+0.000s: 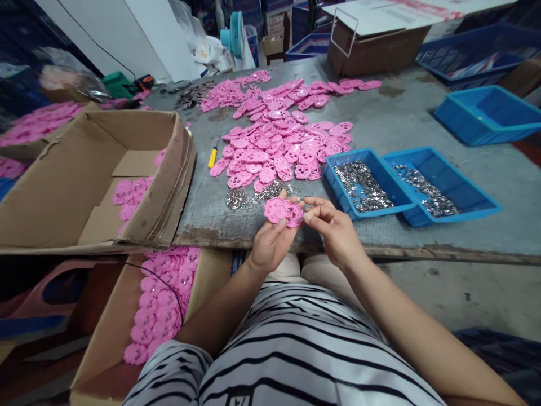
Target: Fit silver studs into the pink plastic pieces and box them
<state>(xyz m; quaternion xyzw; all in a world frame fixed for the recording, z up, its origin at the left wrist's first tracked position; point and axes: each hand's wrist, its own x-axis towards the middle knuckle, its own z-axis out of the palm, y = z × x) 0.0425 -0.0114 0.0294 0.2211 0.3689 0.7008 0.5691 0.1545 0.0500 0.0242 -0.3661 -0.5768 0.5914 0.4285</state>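
Observation:
My left hand (pixel 270 239) holds a pink flower-shaped plastic piece (pixel 282 211) just above the table's near edge. My right hand (pixel 333 228) is pinched at the piece's right side, fingertips touching it; whether a small metal part sits between them I cannot tell. A small heap of shiny metal parts (pixel 249 196) lies on the table just beyond the held piece. A large spread of the same pink pieces (pixel 279 149) covers the table's middle. Two blue trays of metal parts (pixel 372 189) stand to the right of my hands.
An open cardboard box (pixel 84 180) with a few pink pieces sits at left. A second box (pixel 160 304) full of pink pieces stands below the table edge. A yellow-handled tool (pixel 212 155), empty blue bins (pixel 486 113) and a brown carton (pixel 372 48) lie farther back.

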